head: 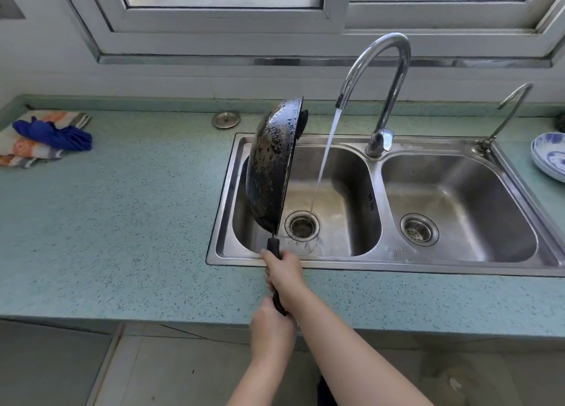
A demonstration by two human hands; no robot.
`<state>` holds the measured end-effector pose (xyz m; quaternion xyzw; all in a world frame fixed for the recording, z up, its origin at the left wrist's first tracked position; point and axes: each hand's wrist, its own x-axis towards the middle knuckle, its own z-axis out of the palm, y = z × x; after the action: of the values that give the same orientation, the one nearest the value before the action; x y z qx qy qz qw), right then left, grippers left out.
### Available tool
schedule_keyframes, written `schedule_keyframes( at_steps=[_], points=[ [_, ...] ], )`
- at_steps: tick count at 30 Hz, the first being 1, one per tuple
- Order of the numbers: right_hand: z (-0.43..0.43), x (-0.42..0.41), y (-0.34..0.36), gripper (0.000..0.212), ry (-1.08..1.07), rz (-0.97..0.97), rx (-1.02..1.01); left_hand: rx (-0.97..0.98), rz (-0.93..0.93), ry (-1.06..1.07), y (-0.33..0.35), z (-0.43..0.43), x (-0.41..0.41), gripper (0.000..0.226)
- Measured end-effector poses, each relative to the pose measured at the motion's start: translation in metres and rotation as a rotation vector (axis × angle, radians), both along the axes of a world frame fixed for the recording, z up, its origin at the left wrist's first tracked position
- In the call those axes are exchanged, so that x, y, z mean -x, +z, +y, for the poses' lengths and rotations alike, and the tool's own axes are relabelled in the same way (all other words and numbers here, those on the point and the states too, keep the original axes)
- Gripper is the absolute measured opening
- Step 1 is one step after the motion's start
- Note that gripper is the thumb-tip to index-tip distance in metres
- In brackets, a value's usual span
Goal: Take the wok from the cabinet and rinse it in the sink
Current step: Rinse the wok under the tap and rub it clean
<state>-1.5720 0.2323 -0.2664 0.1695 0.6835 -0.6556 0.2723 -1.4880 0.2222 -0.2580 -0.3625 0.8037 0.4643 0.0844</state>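
My right hand (284,271) and left hand (270,329) both grip the wok (272,167) handle (273,246), right one nearer the pan, which stands on edge just left of the water stream (324,161).

Reaching forward with both bare forearms, right from the lower right, left from below and nearer the body. Gripping the wok handle (273,246) high up with the right hand (286,275), back of the hand facing up, fingers (267,273) curling round the handle's left side. Clasping the same handle's lower end with the left hand (270,329), just beneath the right, wrist bending slightly inward.
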Motion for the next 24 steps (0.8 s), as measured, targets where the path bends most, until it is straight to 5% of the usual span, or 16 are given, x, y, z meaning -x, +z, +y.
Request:
schedule_keyframes(
  at_steps=[5, 12, 24],
  points=[
    [0.002, -0.002, 0.000, 0.026, 0.013, 0.010, 0.035, -0.091, -0.018, 0.012, 0.001, -0.007, 0.001, 0.009],
    [0.011, -0.001, -0.001, 0.021, 0.037, -0.008, 0.122, -0.600, -0.173, 0.088, 0.008, -0.012, 0.000, 0.018],
    [0.007, -0.002, 0.001, 0.022, 0.000, -0.077, 0.300, -0.418, -0.041, 0.146, 0.000, -0.012, 0.001, 0.007]
  ],
)
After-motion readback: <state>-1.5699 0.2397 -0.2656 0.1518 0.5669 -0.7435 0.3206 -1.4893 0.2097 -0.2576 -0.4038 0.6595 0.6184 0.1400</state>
